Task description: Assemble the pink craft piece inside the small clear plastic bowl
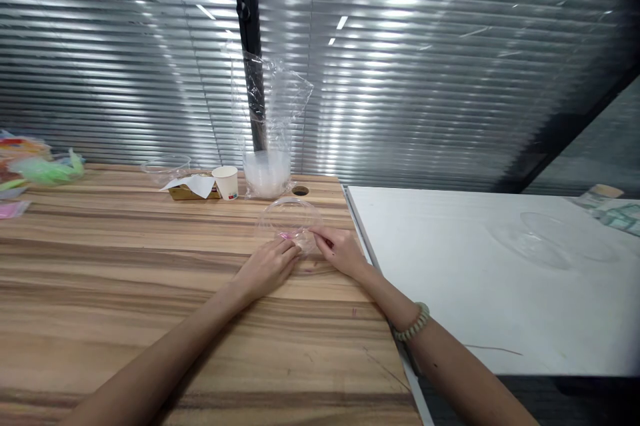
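Observation:
My left hand [274, 263] is closed on a small clear plastic bag [301, 237], which has a bit of pink at its left side. From the other side my right hand [340, 249] pinches the same bag between thumb and fingers. Just behind the bag sits a clear plastic bowl [290, 203], partly hidden by the bag and my fingers. Its exact contents are too faint to make out. Both hands are low over the wooden table [200, 333], near its right edge.
Along the back stand a stack of clear bowls in a tall plastic bag [268, 173], a paper cup [226, 183], a small box [193, 189] and another clear bowl [167, 169]. Colourful bags [45, 166] lie far left. Clear lids [535, 243] rest on the white table [425, 266].

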The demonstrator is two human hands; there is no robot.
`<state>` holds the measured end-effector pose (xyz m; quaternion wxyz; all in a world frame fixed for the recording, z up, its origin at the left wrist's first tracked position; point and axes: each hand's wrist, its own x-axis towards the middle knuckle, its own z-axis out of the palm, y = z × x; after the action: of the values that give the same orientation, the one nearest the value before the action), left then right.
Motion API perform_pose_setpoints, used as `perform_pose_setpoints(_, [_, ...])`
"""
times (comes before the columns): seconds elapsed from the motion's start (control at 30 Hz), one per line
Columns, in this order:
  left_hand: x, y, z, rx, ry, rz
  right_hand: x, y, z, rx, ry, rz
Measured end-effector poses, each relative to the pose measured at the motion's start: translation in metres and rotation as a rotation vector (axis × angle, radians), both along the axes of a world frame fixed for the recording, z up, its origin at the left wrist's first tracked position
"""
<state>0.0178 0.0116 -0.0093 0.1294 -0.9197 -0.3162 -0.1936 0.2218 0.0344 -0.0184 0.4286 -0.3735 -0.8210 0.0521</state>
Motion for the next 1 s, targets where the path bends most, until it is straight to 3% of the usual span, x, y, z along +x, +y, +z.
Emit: perform_pose_setpoints(1.0, [-0.0002, -0.0002, 0.0005, -0.008, -0.003, -0.001, 0.0, 0.0012, -0.0018, -0.004, 0.002, -0.004])
